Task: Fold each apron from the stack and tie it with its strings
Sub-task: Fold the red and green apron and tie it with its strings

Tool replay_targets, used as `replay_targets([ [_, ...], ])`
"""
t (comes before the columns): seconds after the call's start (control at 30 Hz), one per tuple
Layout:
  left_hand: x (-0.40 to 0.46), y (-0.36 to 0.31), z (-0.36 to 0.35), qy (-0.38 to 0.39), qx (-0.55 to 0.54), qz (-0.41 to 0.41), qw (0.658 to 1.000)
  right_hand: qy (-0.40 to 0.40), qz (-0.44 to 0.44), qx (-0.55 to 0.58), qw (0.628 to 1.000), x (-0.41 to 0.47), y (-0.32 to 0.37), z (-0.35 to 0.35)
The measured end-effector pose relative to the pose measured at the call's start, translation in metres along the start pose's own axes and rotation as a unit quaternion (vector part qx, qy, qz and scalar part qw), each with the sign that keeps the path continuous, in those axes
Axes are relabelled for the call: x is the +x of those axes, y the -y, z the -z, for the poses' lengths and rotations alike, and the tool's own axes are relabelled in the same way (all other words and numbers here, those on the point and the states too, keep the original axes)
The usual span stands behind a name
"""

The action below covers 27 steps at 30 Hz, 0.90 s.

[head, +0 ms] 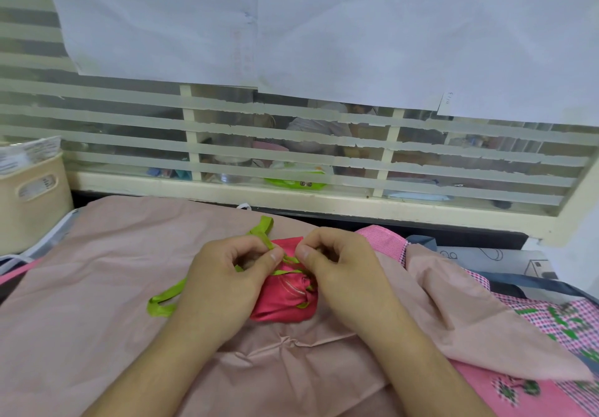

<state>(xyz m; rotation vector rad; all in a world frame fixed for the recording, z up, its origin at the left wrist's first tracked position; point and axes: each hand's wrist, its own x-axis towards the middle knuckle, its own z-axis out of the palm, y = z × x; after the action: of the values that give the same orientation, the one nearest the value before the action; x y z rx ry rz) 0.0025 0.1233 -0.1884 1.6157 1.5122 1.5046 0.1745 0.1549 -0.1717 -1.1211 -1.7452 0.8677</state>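
Workshop: apron stack (pixel 534 335), taped window (pixel 291 144)

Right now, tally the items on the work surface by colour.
Red: 1, folded apron bundle
Green: 1, apron strings
Dusty pink: 1, spread cloth
Pink checked: 1, apron stack
Beige: 1, basket
Total: 5

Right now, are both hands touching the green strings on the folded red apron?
Touching. The head view shows the left hand and right hand each pinching the green strings over the red apron.
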Motion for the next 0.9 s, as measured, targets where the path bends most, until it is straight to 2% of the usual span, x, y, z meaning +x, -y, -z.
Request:
replay_targets([
  [0.17,-0.002,-0.003,0.000,-0.003,0.018,-0.010,1.000,0.039,-0.020,0.015,0.999,-0.003,0.005,-0.003],
  [0.3,-0.003,-0.004,-0.001,0.007,0.029,-0.022,0.999,0.024,-0.027,0.009,0.999,-0.003,0.004,-0.006],
  [0.43,-0.005,-0.006,-0.001,0.008,0.031,-0.076,0.997,-0.007,-0.027,-0.001,1.000,-0.003,0.001,-0.009],
  [0.53,-0.006,-0.008,-0.003,0.026,0.018,-0.100,0.995,-0.035,0.011,-0.025,0.999,-0.005,-0.001,-0.009],
  [0.63,-0.002,-0.003,-0.003,0.020,-0.026,-0.085,0.996,-0.082,0.108,-0.075,0.988,-0.007,-0.003,-0.010],
  [0.73,0.000,-0.003,-0.002,0.019,-0.064,-0.061,0.996,-0.091,0.178,-0.142,0.969,-0.007,-0.006,-0.012],
  [0.83,-0.001,-0.004,-0.002,0.026,-0.059,-0.052,0.997,-0.098,0.187,-0.175,0.962,-0.007,-0.007,-0.013],
  [0.9,-0.002,-0.004,-0.002,0.029,-0.049,-0.041,0.998,-0.101,0.163,-0.179,0.965,-0.007,-0.006,-0.013],
])
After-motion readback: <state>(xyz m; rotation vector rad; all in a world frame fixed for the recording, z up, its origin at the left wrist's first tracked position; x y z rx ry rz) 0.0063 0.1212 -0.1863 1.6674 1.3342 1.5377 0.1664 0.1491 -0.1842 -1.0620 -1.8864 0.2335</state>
